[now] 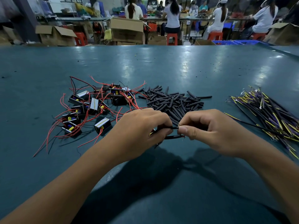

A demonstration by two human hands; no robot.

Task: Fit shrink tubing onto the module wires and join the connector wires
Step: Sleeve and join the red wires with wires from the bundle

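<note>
Pinched between the thumb and forefinger of the left hand (142, 125) I see a thin black wire (168, 127); its free end runs right and meets the fingertips of the right hand (208, 126), which pinch it at that point, thumb pressed against forefinger. Both hands have their fingers curled, and both hover just above the dark teal tabletop (161, 65), near its front edge. I note a second lead, a short length of black shrink tubing on a red wire (174, 137), lying just below the first, spanning the gap between the two hands; bare strands show at its right end, beside the right thumb. I cannot tell which hand carries its weight.

Directly behind the hands lies the loose heap of short black shrink-tubing pieces (174, 101), close to the knuckles. Left of that heap sits the cluster of small black box modules with red and black leads (95, 105), the leads sprawling toward the left forearm. Well to the right lies the bundle of black, yellow and purple connector wires with ring terminals (271, 113); one black strand from it reaches toward the right hand.

Seated workers on red stools (172, 38) and cardboard boxes (127, 29) occupy the background.
</note>
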